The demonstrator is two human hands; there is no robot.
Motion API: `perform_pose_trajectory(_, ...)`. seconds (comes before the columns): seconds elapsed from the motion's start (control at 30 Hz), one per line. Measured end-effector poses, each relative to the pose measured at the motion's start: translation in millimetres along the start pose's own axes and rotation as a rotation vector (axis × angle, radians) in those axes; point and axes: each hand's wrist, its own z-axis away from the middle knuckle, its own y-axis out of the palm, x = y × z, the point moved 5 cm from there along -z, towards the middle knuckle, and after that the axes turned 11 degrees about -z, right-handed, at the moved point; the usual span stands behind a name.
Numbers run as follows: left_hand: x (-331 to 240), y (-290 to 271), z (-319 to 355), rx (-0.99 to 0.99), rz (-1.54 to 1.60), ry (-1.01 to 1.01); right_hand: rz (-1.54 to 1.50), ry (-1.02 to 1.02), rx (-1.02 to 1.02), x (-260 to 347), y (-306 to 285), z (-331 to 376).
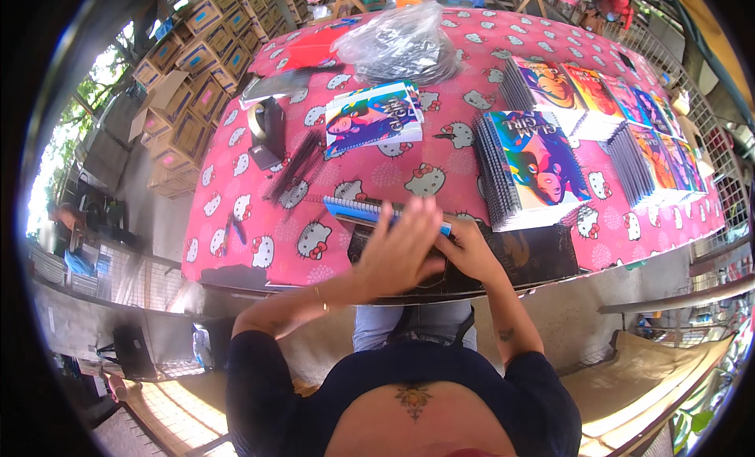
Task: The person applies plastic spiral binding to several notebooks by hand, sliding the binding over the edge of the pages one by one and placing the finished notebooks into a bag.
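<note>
A spiral-bound notebook (pixel 351 213) is held tilted on edge near the table's front edge, its coil along the top and a blue cover side showing. My right hand (pixel 474 252) grips its right end, thumb on the near side. Against the notebook's near face my left hand (pixel 399 243) is stretched out with straight fingers, slightly blurred; it covers much of the notebook. Beneath both hands is a dark mat (pixel 523 254). Beyond the notebook, to the left, lie loose black binding coils (pixel 296 167) and a stack of colourful printed covers (pixel 370 120).
Stacked spiral notebooks (pixel 535 162) stand at right, with more stacks (pixel 657 162) behind. A black tape dispenser (pixel 267 134), a pen-like tool (pixel 228 235) and a clear plastic bag (pixel 405 44) of dark pieces lie on the pink tablecloth (pixel 448 178). Cardboard boxes (pixel 200 56) are piled far left.
</note>
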Motion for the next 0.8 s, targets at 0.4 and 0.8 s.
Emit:
perform_pose_trajectory(0.4, 38, -21, -31, -0.151, 0.316, -0.15, 0.079, 0.058, 0.015, 28, -8, 0)
perform_pose_trajectory(0.8, 33, -22, -33, -0.216, 0.452, -0.16, -0.161, 0.223, 0.015, 26, -39, -6)
